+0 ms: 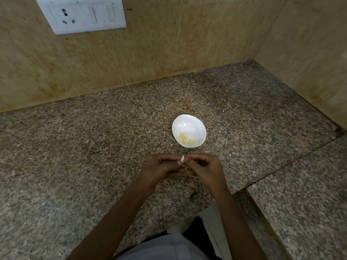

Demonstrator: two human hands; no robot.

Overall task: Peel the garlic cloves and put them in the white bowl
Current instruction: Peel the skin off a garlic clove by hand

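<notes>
A white bowl (pixel 188 122) stands on the speckled granite counter (pixel 93 139) and holds several peeled, pale yellow garlic cloves (pixel 185 138). Just in front of the bowl, my left hand (pixel 161 168) and my right hand (pixel 203 168) meet fingertip to fingertip. Between them they pinch a small garlic clove (pixel 182 158) with white skin sticking up. A curl of loose skin (pixel 187 170) hangs below the fingers. Most of the clove is hidden by my fingers.
Beige stone walls rise at the back and right, forming a corner. A white socket and switch plate (pixel 82 14) sits high on the back wall. The counter steps into a second slab (pixel 300 203) at the right, and its front edge is near my body.
</notes>
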